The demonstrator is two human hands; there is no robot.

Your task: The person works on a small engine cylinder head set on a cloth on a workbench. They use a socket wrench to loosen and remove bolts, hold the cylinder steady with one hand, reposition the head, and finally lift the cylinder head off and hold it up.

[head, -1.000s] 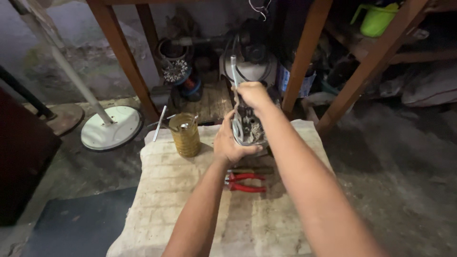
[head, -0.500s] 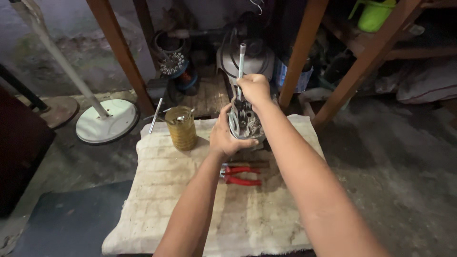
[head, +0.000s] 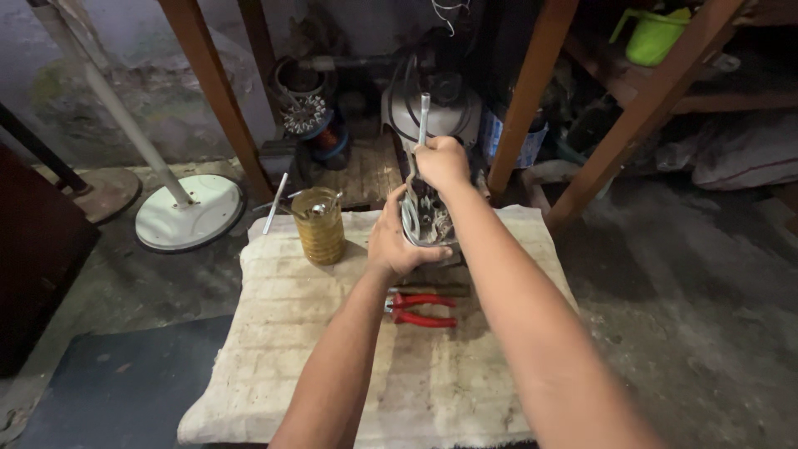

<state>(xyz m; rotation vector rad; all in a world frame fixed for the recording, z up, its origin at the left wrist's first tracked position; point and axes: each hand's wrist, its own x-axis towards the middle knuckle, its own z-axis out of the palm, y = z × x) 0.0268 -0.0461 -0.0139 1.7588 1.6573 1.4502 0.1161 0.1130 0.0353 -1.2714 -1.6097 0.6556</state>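
Two hands up over cloth-covered table (head: 274, 366). At far left, white round fan base (head: 189, 212) with pole on floor. Next, yellowish jar (head: 318, 226) with metal bits stands on cloth, near your left hand (head: 395, 241). Left grip wraps grey motor part (head: 428, 220) from left side. Right hand (head: 442, 162) closed around metal rod (head: 423, 116) above part. Red-handled pliers (head: 420, 309) lie below. Green container (head: 652, 37) on shelf, far right.

Red-handled pliers (head: 421, 309); amber ribbed jar (head: 318, 225); off-white cloth (head: 274, 349).

One pair of red-handled pliers (head: 420, 308), one yellow jar (head: 318, 225), one white round fan base (head: 189, 211), one cloth (head: 316, 366)
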